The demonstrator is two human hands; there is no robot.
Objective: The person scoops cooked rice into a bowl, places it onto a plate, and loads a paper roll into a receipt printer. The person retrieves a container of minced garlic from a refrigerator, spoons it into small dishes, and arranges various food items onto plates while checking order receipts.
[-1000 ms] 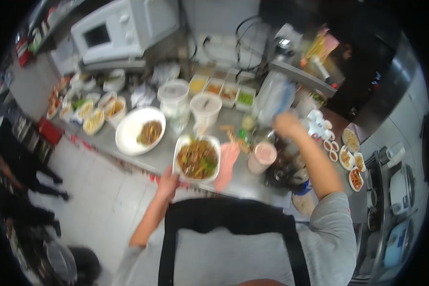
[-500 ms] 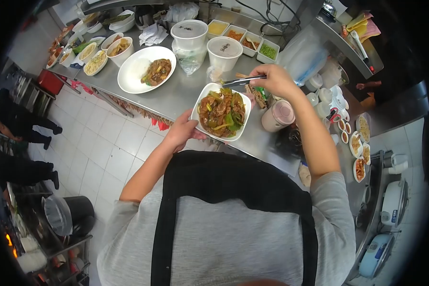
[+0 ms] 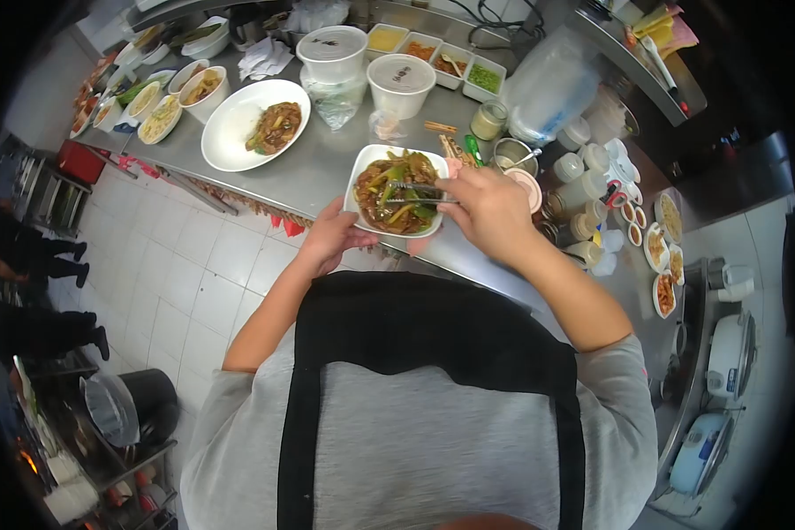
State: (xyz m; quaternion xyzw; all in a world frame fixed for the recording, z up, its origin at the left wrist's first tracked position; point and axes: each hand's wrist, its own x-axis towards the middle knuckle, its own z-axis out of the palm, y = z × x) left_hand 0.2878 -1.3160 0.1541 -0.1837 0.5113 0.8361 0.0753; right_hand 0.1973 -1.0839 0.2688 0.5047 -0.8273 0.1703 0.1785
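My left hand (image 3: 334, 235) holds the left edge of a white square bowl (image 3: 359, 166) filled with brown meat and green peppers (image 3: 389, 177). In my right hand (image 3: 488, 212) are metal tongs (image 3: 420, 193), their tips over the food at the bowl's centre, seemingly touching it. The bowl is held at the counter's front edge. To its left, a large white plate (image 3: 225, 119) carries white rice and a meat dish. Behind the bowl stand two lidded white tubs (image 3: 401, 74) (image 3: 332, 44), the left one on a plastic bag.
On the metal counter (image 3: 327, 170), condiment trays (image 3: 484, 79) line the back; jars (image 3: 488, 119) and small sauce dishes (image 3: 628, 212) stand right. More filled bowls (image 3: 159, 119) are at the far left. Two people in dark clothes (image 3: 40, 331) are at left, near a black bin (image 3: 155, 402).
My right hand has come down and toward me, bringing the tongs from the bowl's back rim to over its middle. The whole view has shifted slightly, and jars behind my right hand are uncovered.
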